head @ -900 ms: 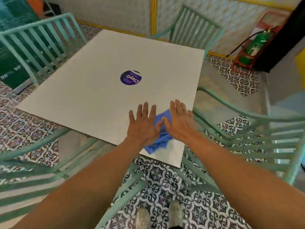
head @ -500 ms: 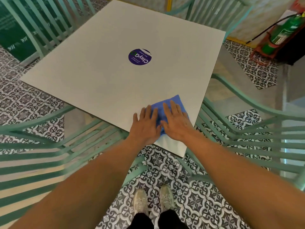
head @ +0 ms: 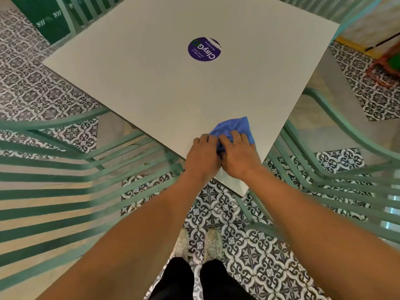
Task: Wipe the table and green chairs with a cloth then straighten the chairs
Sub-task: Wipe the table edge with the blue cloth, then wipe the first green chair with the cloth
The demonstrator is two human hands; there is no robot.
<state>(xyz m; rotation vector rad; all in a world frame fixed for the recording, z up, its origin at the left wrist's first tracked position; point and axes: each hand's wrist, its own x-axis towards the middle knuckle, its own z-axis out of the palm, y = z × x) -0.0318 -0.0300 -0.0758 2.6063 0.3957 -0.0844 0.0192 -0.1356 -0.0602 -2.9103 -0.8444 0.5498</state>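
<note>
A blue cloth (head: pixel 234 127) lies bunched on the near corner of the square white table (head: pixel 155 83). My left hand (head: pixel 202 158) and my right hand (head: pixel 240 155) sit side by side on the cloth's near edge, fingers curled into the fabric and gripping it. A round purple sticker (head: pixel 204 49) marks the table's middle. One green slatted chair (head: pixel 54 187) stands to the left of the corner, another green chair (head: pixel 337 180) to the right. Further green chairs (head: pixel 71 11) stand at the far side, mostly cut off by the frame.
The floor has patterned black-and-white tiles (head: pixel 249 245); my two shoes (head: pixel 199 245) stand between the near chairs. A red stand with a green object (head: pixel 387 63) sits on the floor at the far right. A dark green panel (head: pixel 43 20) is at the far left.
Both hands went from flat with spread fingers to curled and gripping the cloth, which is now bunched. The view tilted down and closer to the table corner.
</note>
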